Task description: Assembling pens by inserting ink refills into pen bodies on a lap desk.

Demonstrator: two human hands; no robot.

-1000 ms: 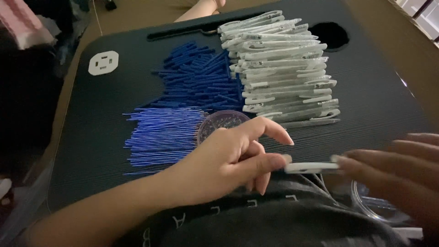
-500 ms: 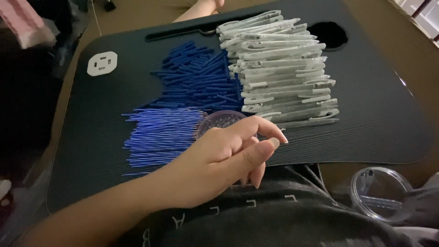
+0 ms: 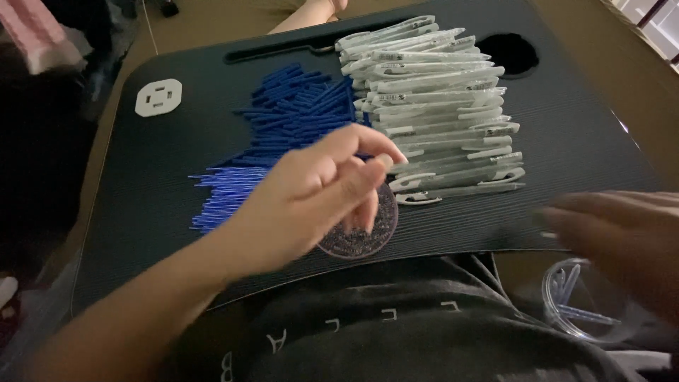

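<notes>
My left hand (image 3: 318, 191) hovers over a small round dish (image 3: 368, 237) of tiny dark bits at the near edge of the black lap tray (image 3: 580, 141). Its thumb and forefinger are pinched together; whether something tiny sits between them is too small to tell. My right hand (image 3: 622, 240) is blurred at the right, its fingers stretched out over the tray's near right edge with nothing seen in it. A stack of white-clear pen barrels (image 3: 431, 99) lies just beyond my left fingertips.
Blue refill tubes (image 3: 297, 106) lie heaped left of the barrels, with thinner blue rods (image 3: 223, 194) nearer me. A white socket-shaped piece (image 3: 158, 97) sits far left, a round hole (image 3: 508, 53) far right. A clear round tub (image 3: 587, 301) holding a few parts rests by my lap.
My right hand, which held a white barrel a second ago, left the view and has come back in from the right, empty. My left hand rose and pinched its fingers, uncovering the dish.
</notes>
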